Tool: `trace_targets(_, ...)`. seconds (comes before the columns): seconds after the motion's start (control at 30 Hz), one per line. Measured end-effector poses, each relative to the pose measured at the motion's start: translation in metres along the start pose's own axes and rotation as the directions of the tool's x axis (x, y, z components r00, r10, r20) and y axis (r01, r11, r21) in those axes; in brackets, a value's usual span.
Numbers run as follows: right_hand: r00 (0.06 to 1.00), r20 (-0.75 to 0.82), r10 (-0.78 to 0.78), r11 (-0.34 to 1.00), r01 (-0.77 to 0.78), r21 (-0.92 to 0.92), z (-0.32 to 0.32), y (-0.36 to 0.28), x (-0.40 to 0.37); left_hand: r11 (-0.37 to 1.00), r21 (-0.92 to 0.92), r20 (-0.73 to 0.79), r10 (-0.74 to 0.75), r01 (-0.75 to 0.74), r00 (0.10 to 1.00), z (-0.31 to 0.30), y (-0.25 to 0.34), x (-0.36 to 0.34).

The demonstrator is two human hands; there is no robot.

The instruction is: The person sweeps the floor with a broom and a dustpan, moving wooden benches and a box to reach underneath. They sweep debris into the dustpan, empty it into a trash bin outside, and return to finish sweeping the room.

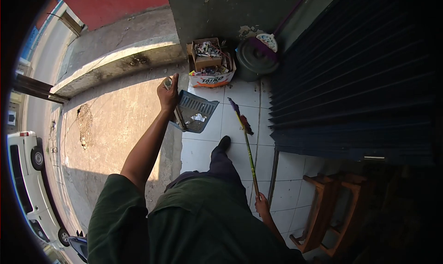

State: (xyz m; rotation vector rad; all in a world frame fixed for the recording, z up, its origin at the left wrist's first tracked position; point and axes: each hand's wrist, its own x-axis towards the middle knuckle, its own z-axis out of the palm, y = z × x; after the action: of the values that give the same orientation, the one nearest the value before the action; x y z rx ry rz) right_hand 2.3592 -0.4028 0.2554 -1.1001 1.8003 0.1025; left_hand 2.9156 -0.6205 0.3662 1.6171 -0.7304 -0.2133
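My left hand [168, 93] is closed around the upright handle of a grey dustpan [208, 110], at the left edge of the white tiled floor. A crumpled white scrap [198, 117] and some dirt lie in the pan. Lower down on the right, my right hand [262, 205] grips the stick of a broom [250, 160]. The stick is yellow-green, and its purple and dark red head points away from me, to the right of the dustpan and apart from it.
A cardboard box [211, 81] full of litter stands against the wall beside a dark lidded bin [254, 63], with another broom [267, 41] leaning there. A dark folding shutter [350, 93] lines the right, above wooden benches [318, 208]. A low concrete ledge [120, 65] and a parked white car [32, 185] are left.
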Motion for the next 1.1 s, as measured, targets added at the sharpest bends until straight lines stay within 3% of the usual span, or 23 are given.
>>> trace_targets(0.07, 0.998, -0.009, -0.067, 0.997, 0.066, -0.027, -0.006, -0.006, 0.042, 0.999, 0.007, 0.001, -0.054, 0.054, 0.999, 0.032, 0.0, 0.029)
trace_targets(0.1, 0.999, 0.053, 0.001, 0.999, -0.003, 0.043, -0.023, -0.043, 0.039, 0.998, 0.06, 0.009, -0.038, 0.037, 0.999, 0.047, -0.004, 0.046)
trace_targets(0.23, 0.974, -0.024, -0.227, 0.959, 0.219, -0.18, -0.053, -0.072, 0.089, 0.986, 0.165, -0.011, -0.034, 0.035, 0.999, 0.106, -0.013, 0.103)
trace_targets(0.37, 0.957, -0.099, -0.273, 0.951, 0.254, -0.177, -0.068, -0.119, 0.096, 0.976, 0.187, 0.003, -0.115, 0.112, 0.993, 0.159, -0.047, 0.16)
trace_targets(0.43, 0.997, -0.05, -0.061, 0.997, 0.059, -0.041, -0.064, -0.146, 0.084, 0.958, 0.254, 0.01, -0.139, 0.132, 0.99, 0.192, -0.081, 0.195)
trace_targets(0.53, 0.986, -0.071, 0.153, 0.987, -0.156, -0.032, -0.052, -0.217, 0.051, 0.93, 0.345, 0.029, -0.15, 0.131, 0.988, 0.245, -0.142, 0.245)
trace_targets(0.6, 0.965, -0.116, 0.235, 0.971, -0.239, -0.017, -0.032, -0.235, 0.031, 0.813, 0.516, -0.118, -0.245, 0.27, 0.962, 0.279, -0.189, 0.266)
trace_targets(0.63, 0.974, -0.106, 0.202, 0.976, -0.209, -0.06, -0.027, -0.25, 0.017, 0.829, 0.443, -0.093, -0.337, 0.342, 0.937, 0.29, -0.207, 0.277)
trace_targets(0.67, 0.982, -0.093, 0.167, 0.98, -0.176, -0.096, -0.021, -0.267, 0.006, 0.736, 0.549, -0.162, -0.371, 0.396, 0.914, 0.303, -0.202, 0.286)
trace_targets(0.73, 0.924, -0.086, 0.372, 0.901, -0.338, 0.271, -0.003, -0.283, -0.005, 0.713, 0.562, -0.193, -0.38, 0.419, 0.905, 0.324, -0.227, 0.304)
trace_targets(0.8, 0.892, -0.095, 0.441, 0.865, -0.395, 0.309, 0.008, -0.294, -0.014, 0.736, 0.539, -0.133, -0.406, 0.41, 0.904, 0.34, -0.233, 0.32)
trace_targets(0.93, 0.854, -0.075, 0.514, 0.815, -0.46, 0.353, 0.027, -0.313, -0.03, 0.694, 0.606, -0.169, -0.366, 0.389, 0.915, 0.36, -0.265, 0.339)
trace_targets(1.03, 0.79, -0.035, 0.612, 0.72, -0.539, 0.438, 0.04, -0.34, -0.04, 0.662, 0.608, -0.161, -0.439, 0.439, 0.884, 0.373, -0.238, 0.356)
trace_targets(1.07, 0.778, 0.008, 0.629, 0.742, -0.603, 0.294, 0.038, -0.352, -0.042, 0.646, 0.59, -0.188, -0.473, 0.484, 0.861, 0.375, -0.237, 0.361)
trace_targets(1.1, 0.781, 0.0, 0.624, 0.743, -0.594, 0.308, 0.045, -0.348, -0.044, 0.63, 0.631, -0.206, -0.427, 0.453, 0.88, 0.375, -0.243, 0.363)
